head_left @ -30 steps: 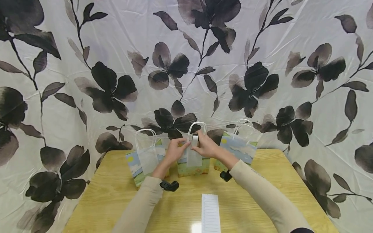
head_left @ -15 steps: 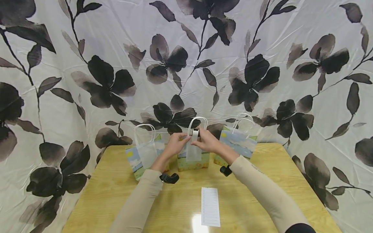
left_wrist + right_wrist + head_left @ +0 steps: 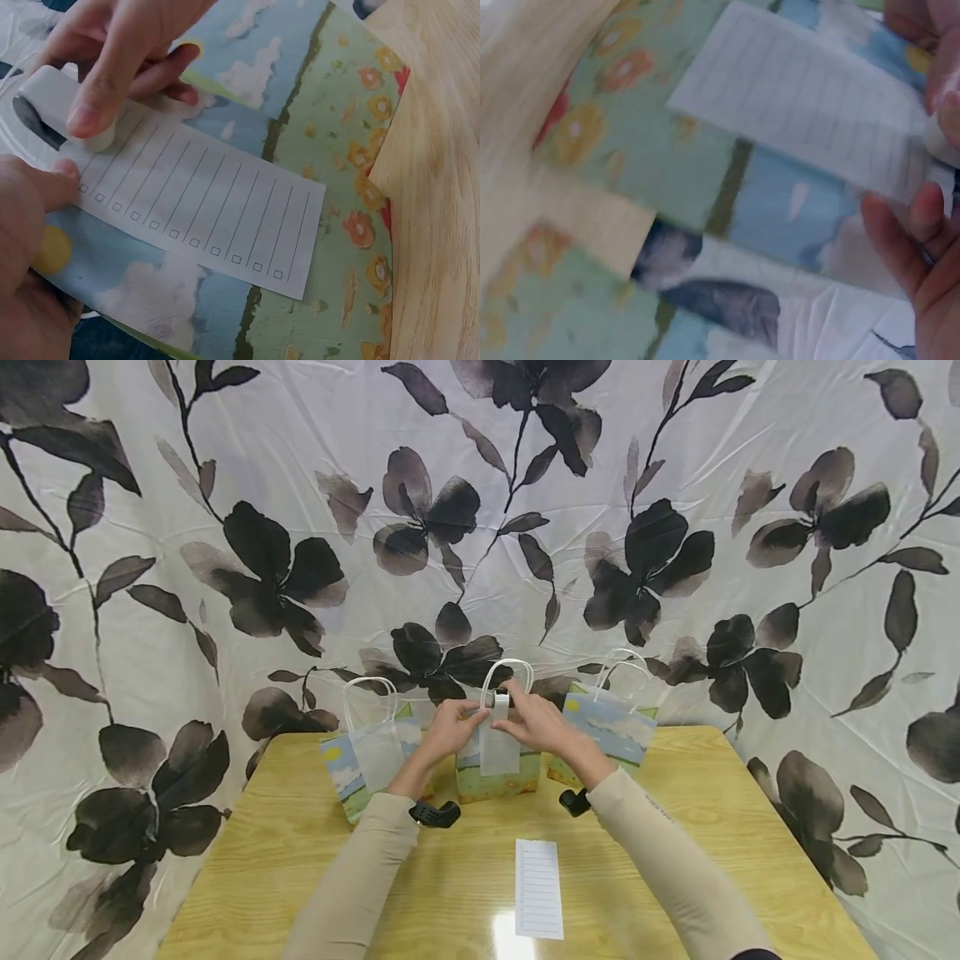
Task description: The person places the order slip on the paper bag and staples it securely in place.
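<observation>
Right hand [image 3: 536, 722]: clamped on white stapler [image 3: 54, 91], at far end of lined slip [image 3: 206, 202], lengthwise down middle bag [image 3: 498, 787]. Left hand [image 3: 450, 729]: pinched bag top, left of stapler.

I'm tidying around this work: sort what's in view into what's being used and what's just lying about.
In use:
Middle blue-and-green printed paper bag
White ruled paper slip against its front
Small rounded white-and-black device in the right hand

Lying about for now, apparently:
Loose white paper slip on the wooden table
Left printed bag, white slip on front
Right printed bag
</observation>
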Demonstrator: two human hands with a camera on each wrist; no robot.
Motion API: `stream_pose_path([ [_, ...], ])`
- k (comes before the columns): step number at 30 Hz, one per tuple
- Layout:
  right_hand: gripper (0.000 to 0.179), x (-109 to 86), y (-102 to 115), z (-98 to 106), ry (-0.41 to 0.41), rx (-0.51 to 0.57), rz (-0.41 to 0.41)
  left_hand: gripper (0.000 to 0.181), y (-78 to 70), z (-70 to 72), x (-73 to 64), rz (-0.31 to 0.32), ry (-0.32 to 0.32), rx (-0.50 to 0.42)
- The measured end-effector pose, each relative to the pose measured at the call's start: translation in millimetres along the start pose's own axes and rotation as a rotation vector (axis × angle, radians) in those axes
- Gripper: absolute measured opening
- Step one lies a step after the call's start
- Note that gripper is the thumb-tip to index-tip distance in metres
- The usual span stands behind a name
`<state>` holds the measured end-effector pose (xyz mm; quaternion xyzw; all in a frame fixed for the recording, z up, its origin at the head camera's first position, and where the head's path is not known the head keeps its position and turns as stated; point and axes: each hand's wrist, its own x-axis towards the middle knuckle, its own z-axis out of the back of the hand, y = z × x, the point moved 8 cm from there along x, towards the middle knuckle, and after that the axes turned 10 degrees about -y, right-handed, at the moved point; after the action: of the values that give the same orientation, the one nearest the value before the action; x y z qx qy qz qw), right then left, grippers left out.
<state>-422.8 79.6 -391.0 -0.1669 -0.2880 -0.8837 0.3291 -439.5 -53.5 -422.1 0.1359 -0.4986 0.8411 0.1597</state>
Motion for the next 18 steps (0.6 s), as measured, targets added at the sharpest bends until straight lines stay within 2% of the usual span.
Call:
stream_pose_path([
  [4,0.065,1.5,1.0,-1.1,-0.02,0.088,-0.011,0.029,2.2,0.2,0.6,0.003,0.007,-0.009],
  [10,0.06,2.1,1.2,-1.5,-0.107,0.154,0.047,0.027,5.1,-1.7,1.1,0.031,0.003,-0.071],
  [14,0.056,-0.1,0.4,-4.6,-0.145,0.239,0.067,0.025,2.4,-1.0,-0.2,0.021,0.019,-0.101],
  [18,0.054,-4.2,-2.6,-6.4,-0.163,0.317,0.045,0.024,0.3,-2.8,-2.4,0.005,0.03,-0.113],
])
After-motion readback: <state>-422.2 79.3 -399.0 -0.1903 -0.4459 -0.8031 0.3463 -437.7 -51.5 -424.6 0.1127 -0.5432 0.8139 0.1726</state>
